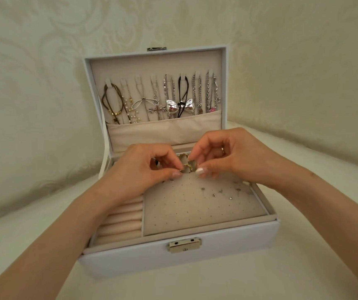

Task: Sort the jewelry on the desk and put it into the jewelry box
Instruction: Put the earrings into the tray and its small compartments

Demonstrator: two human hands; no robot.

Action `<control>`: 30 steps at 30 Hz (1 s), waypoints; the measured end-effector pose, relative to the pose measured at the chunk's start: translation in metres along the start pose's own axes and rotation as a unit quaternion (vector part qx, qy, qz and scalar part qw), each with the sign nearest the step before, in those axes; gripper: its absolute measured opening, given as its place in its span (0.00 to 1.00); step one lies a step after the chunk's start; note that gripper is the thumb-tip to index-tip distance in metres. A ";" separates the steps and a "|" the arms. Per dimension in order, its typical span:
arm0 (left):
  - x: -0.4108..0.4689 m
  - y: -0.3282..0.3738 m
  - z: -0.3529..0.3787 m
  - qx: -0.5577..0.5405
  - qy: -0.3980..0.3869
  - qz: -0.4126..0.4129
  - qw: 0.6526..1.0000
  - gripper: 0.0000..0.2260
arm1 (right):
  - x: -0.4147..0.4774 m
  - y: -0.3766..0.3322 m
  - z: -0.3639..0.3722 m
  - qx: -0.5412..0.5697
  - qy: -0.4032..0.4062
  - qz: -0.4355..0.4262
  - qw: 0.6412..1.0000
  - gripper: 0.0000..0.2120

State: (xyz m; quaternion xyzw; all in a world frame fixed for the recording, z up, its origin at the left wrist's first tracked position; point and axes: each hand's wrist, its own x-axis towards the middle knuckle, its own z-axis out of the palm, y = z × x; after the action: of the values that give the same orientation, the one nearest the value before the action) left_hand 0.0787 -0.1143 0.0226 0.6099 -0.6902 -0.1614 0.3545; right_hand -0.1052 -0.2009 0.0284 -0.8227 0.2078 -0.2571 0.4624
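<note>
- Two hands, both engaged. The left hand (143,167) and the right hand (227,156) meet fingertip to fingertip, each pinching the same item between thumb and forefinger.
- One gold piece (186,164), chunky and folded in form, held between the two hands. Probably an earring or a pair; the exact kind cannot be told.
- One jewelry box (195,256), white, open, directly beneath both hands and resting on the pale tabletop (303,267).
- One perforated pad (195,206), beige, just below and nearward of the fingertips. The gold piece sits at its far edge; whether it touches the pad cannot be told.
- Several small studs (217,192), already seated in the pad, below the right hand.
- One bank of ring rolls (121,221), under the left wrist, no rings visible in the part showing.
- Many necklaces (162,98), hung in a row inside the raised lid (152,61), beyond both hands.
- One latch (184,245), gold-toned, on the front wall, nearward of both hands.
- Step in hand, as judged: fitting the gold piece to the pad.
- Next move, as judged: line its post with a hole, press it home with one hand while the other steadies it, then release.
</note>
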 end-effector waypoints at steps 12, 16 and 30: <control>0.002 -0.006 0.002 0.101 -0.001 0.058 0.993 0.08 | -0.001 0.004 -0.003 0.076 -0.033 -0.004 0.997 0.12; 0.002 -0.006 0.002 0.105 0.004 0.065 0.992 0.09 | -0.001 0.003 -0.003 0.078 -0.042 -0.017 0.996 0.14; 0.001 -0.003 0.002 0.062 -0.006 0.031 0.998 0.08 | -0.001 0.001 -0.003 0.065 -0.046 -0.007 0.997 0.15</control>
State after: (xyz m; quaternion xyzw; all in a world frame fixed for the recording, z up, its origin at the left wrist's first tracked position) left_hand 0.0796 -0.1159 0.0194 0.6076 -0.7197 -0.1111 0.3170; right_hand -0.1084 -0.2027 0.0285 -0.8035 0.1636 -0.2346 0.5222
